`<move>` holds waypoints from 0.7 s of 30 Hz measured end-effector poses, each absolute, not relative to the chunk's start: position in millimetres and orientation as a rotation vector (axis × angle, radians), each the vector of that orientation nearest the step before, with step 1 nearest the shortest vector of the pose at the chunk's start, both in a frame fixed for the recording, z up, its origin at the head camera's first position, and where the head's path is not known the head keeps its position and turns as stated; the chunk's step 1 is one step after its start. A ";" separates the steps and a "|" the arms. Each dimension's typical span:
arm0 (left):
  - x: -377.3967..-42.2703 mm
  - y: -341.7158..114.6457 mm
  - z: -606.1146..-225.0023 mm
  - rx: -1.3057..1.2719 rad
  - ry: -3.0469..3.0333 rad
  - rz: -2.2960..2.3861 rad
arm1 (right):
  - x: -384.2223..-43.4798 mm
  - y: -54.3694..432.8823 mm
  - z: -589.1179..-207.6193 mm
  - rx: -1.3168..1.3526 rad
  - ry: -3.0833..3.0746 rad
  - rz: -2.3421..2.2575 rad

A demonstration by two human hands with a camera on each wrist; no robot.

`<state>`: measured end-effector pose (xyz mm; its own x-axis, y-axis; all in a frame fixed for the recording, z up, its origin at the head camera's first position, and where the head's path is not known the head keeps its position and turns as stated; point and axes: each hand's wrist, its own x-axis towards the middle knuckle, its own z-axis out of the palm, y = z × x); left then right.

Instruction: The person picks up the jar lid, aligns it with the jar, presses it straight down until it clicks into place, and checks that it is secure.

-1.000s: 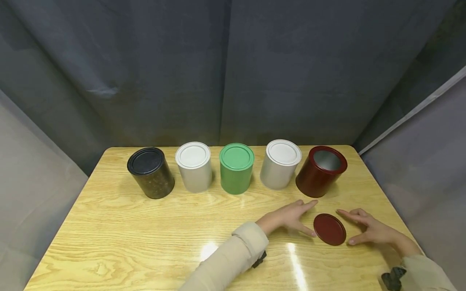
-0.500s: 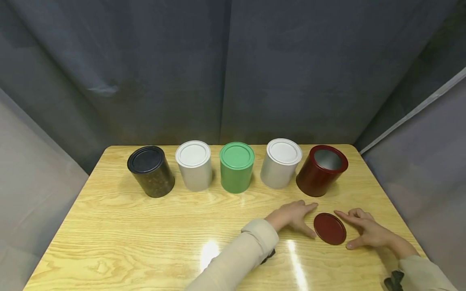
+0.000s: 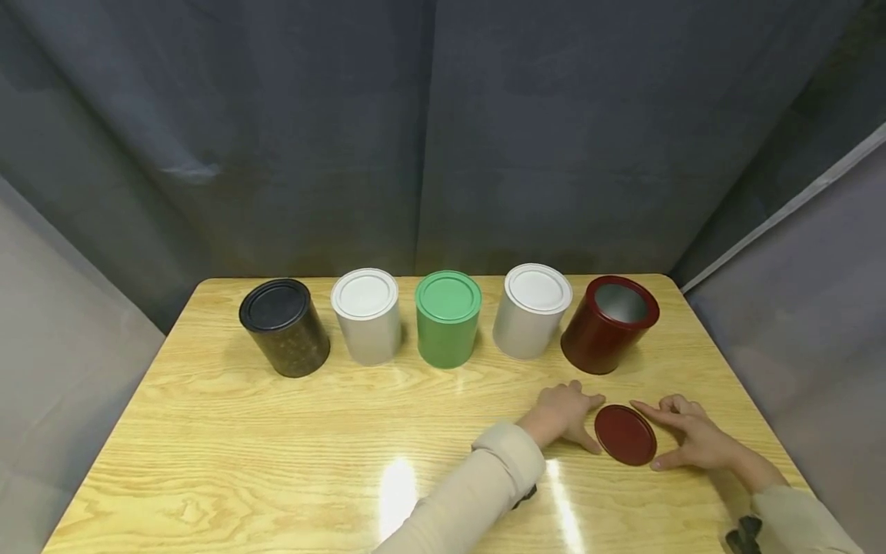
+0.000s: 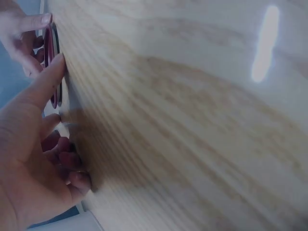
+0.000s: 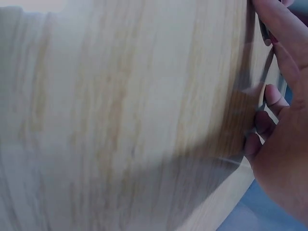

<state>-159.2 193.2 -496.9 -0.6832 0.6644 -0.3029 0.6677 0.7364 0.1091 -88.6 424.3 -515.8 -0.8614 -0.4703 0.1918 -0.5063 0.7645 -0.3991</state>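
Note:
A dark red round lid (image 3: 625, 435) lies flat on the table, with a hand on either side of it. From the left, my left hand (image 3: 564, 415) reaches its thumb and index finger to the lid's edge. Its other fingers are bent against the tabletop in the left wrist view. My right hand (image 3: 695, 437) spreads thumb and index finger along the right edge, its remaining fingers bent. Whether the fingertips touch the rim is hard to tell. Behind the lid stands a dark red can (image 3: 602, 338), uncovered, its metallic inside showing.
Along the back of the wooden table (image 3: 242, 454) stand a black can (image 3: 294, 338), a white can (image 3: 372, 335), a green can (image 3: 448, 331) and another white can (image 3: 529, 327), all lidded. Dark curtains (image 3: 311, 138) hang behind; a grey sheet (image 3: 817, 308) borders the right side.
Both hands have drawn closer to the dark red lid: the left hand moves right, the right hand slightly left. The lid and the cans have stayed in place.

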 end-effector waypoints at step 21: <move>-150.7 194.5 -499.0 1.008 2.687 -0.073 | -87.6 419.0 -517.2 0.752 -2.860 0.727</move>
<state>-150.7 194.5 -499.0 -0.7216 0.6383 -0.2680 0.6519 0.7569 0.0473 -87.6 419.0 -517.2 -0.8738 -0.4395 0.2083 -0.4856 0.7645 -0.4239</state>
